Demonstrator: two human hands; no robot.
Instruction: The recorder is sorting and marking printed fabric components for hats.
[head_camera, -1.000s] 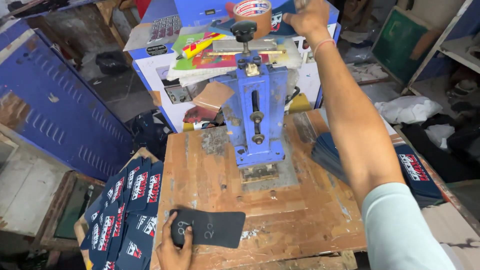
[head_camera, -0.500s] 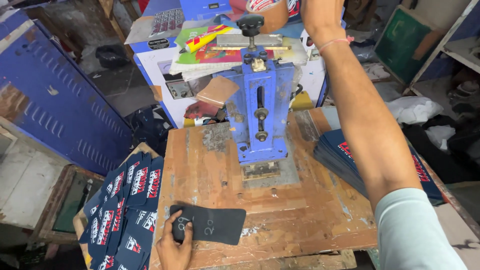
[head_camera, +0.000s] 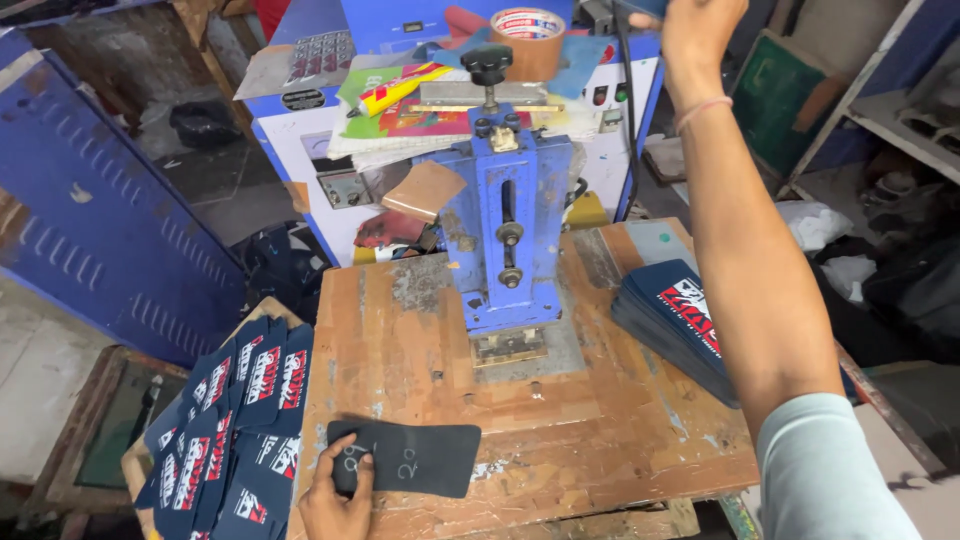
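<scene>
My left hand presses its thumb on a dark blue leather piece that lies flat near the front edge of the wooden table. My right hand is raised high at the top of the view, closed on something at the frame's upper edge; what it grips is mostly cut off. A blue hand press stands at the middle of the table, its base plate bare.
Several printed dark blue pieces are fanned out at the left of the table. A stack of the same pieces lies on the right. Behind the press stand a blue and white machine, a tape roll and coloured papers.
My right hand has stayed raised at the top of the view while the camera tilted. My left hand keeps holding the dark piece in place.
</scene>
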